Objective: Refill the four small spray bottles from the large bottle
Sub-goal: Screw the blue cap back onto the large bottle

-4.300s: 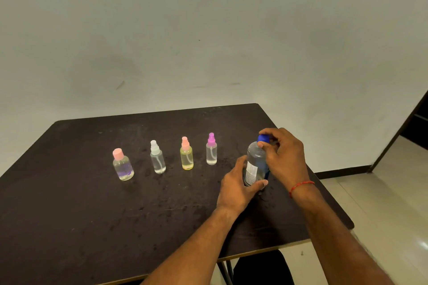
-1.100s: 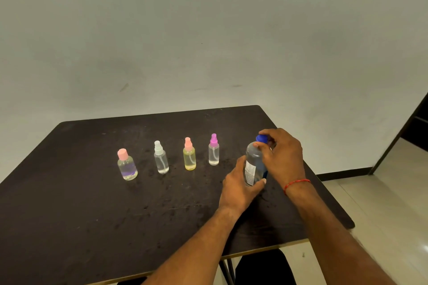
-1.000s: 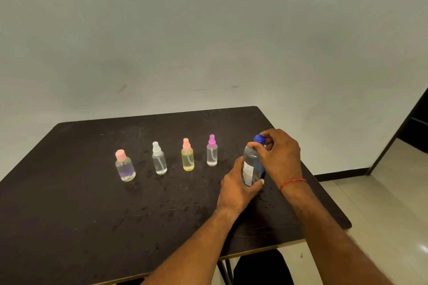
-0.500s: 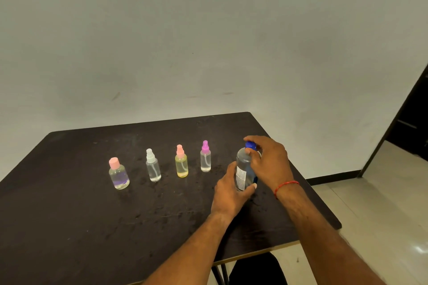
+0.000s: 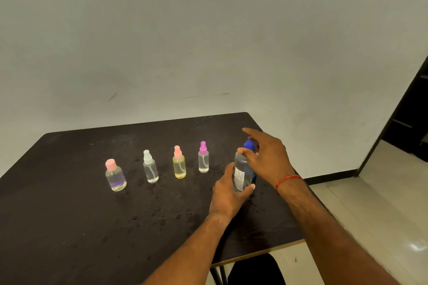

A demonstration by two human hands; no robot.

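Four small spray bottles stand in a row on the dark table [image 5: 69,227]: a squat one with a pink cap [image 5: 115,177], a clear one with a white top [image 5: 150,169], a yellow one with a pink top [image 5: 179,164] and a clear one with a magenta top [image 5: 203,159]. Right of them stands the large clear bottle [image 5: 240,173] with a white label and a blue cap [image 5: 249,146]. My left hand [image 5: 228,194] grips its body. My right hand [image 5: 268,157] hovers at the cap with fingers spread, the thumb at the bottle's shoulder.
The table's right edge [image 5: 301,192] runs just right of the large bottle, with tiled floor [image 5: 370,215] beyond. A pale wall [image 5: 208,53] rises behind the table. A dark doorway [image 5: 412,122] is at the far right.
My right hand's fingers have spread off the blue cap; earlier they were closed around it. My left hand keeps holding the large bottle. The view has tilted up a little.
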